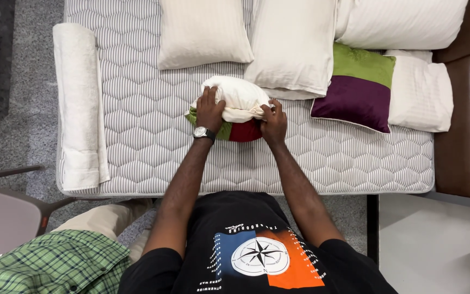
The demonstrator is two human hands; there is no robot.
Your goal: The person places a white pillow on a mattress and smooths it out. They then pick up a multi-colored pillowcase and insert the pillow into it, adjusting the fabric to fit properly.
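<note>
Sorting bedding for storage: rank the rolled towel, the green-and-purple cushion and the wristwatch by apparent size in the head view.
1. rolled towel, largest.
2. green-and-purple cushion.
3. wristwatch on the left hand, by far the smallest.

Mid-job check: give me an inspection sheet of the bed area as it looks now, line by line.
Surface: quilted striped mattress, bare of sheets.
Job's things: white cushion insert bunched up, partly inside a green and red cover.
Clutter: rolled white towel along the mattress's left edge; three cream pillows at the top; a green and purple cushion; a white pillow beside it.
Grippers: left hand, with a wristwatch, and right hand both grip the insert.
Cables: nothing seen.
Surroundings: grey carpet; a chair at lower left; someone's checked sleeve nearby.
</note>
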